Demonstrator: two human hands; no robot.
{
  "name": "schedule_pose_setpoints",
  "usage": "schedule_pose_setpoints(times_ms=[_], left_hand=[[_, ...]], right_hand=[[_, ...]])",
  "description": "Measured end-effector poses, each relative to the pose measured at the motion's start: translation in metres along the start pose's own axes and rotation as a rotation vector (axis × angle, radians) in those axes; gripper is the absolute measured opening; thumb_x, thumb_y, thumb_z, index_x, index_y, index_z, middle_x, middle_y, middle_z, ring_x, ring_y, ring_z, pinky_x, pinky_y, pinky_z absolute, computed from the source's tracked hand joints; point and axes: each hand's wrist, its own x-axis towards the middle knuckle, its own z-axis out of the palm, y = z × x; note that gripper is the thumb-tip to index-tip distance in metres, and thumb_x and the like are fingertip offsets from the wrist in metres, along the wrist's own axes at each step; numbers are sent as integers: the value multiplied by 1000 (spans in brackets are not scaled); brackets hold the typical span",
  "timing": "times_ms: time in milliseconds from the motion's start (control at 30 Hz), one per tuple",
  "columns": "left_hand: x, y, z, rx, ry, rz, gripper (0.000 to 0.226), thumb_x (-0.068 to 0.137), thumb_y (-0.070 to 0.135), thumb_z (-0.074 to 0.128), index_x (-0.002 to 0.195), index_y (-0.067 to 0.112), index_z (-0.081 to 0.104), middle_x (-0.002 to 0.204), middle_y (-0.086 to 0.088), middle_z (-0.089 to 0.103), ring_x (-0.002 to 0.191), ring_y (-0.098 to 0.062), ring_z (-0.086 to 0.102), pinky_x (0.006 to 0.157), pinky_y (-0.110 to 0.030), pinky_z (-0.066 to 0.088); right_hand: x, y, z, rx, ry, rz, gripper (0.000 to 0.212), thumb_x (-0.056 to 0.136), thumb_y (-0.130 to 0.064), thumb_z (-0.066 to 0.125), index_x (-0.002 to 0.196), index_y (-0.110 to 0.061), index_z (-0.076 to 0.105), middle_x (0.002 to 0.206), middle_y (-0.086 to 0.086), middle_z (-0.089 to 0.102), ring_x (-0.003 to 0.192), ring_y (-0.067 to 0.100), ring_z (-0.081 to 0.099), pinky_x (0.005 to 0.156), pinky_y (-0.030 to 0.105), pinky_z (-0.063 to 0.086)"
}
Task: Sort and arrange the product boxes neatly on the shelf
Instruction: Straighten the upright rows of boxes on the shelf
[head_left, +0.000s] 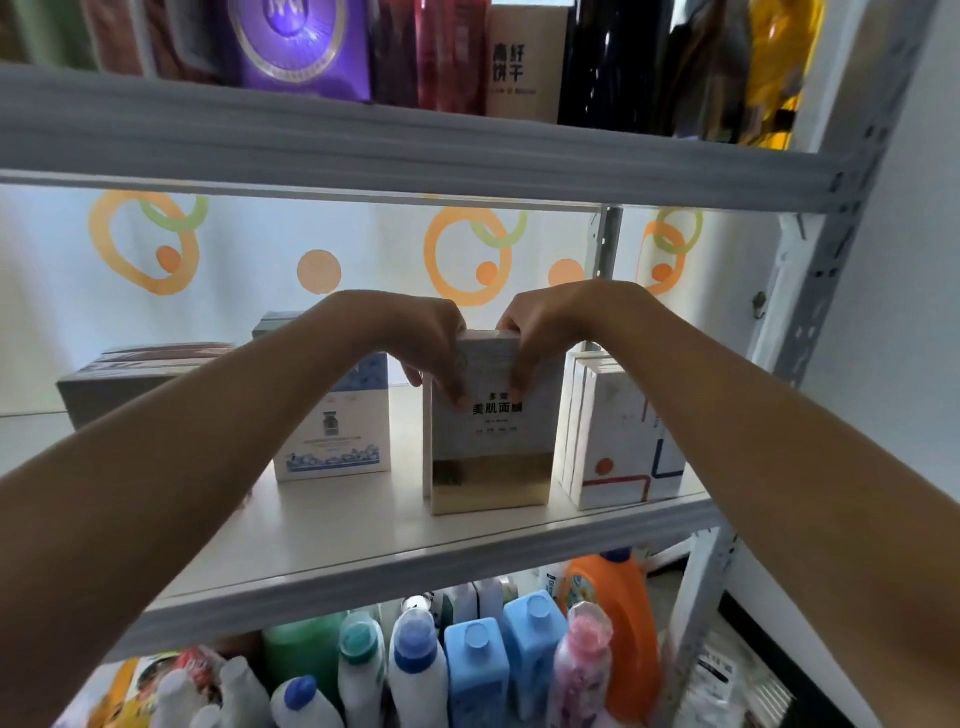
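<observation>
Product boxes, middle shelf (363, 545): four groups in a row along the white board. Item one, a white box with a gold band (488, 431) across its foot, standing upright near the front edge, printed face outward, with dark characters across the middle. It is gripped at its top by both hands: the left hand (431, 348) curls over the upper left corner with fingertips on the front face, and the right hand (540, 332) curls over the upper right corner, fingers likewise down the front. Item two, a white box with blue print (337, 426), upright, just to the left of the held box and partly hidden by the left forearm. Item three, a set of white boxes with red and blue lines (618, 441), upright side by side at the right end of the shelf, just beside the held box; whether they touch it cannot be told. Item four, a grey flat box (119, 384), lying down at the far left, well apart from the held box. Upper shelf: a purple box (301, 47) and a beige box (524, 62) among dark packages. Lower shelf: an orange jug (618, 623), two light blue bottles (504, 654) and several white bottles with coloured caps, crowded together.
</observation>
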Motion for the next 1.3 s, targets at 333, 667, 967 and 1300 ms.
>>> schedule_pose_setpoints(times_ms=[333,667,967,1300], left_hand=[[-6,7,12,-108,119,70,54,65,35,89,110,20,62,98,4,69,88,-14,65,75,-27,58],[-20,6,10,-242,201,132,62,73,32,84,126,19,55,125,4,56,104,-14,57,78,-21,50],[-29,12,13,-233,257,128,75,75,31,83,138,16,46,137,-1,52,112,-18,53,94,-30,48],[-36,15,18,-241,268,126,64,75,26,82,130,16,52,126,-3,58,105,-21,58,87,-32,55]], right_hand=[[-6,4,6,27,24,41,46,65,-29,90,105,-19,70,97,-2,73,86,18,71,80,29,58],[-11,-2,1,7,-11,83,47,68,-30,88,109,-18,69,98,0,73,84,17,71,70,25,55],[-19,-12,-4,-8,23,83,56,70,-34,87,117,-17,63,101,1,71,83,17,71,68,25,55],[-26,-12,-2,3,44,73,55,71,-34,86,118,-16,64,100,0,70,84,14,68,63,21,49]])
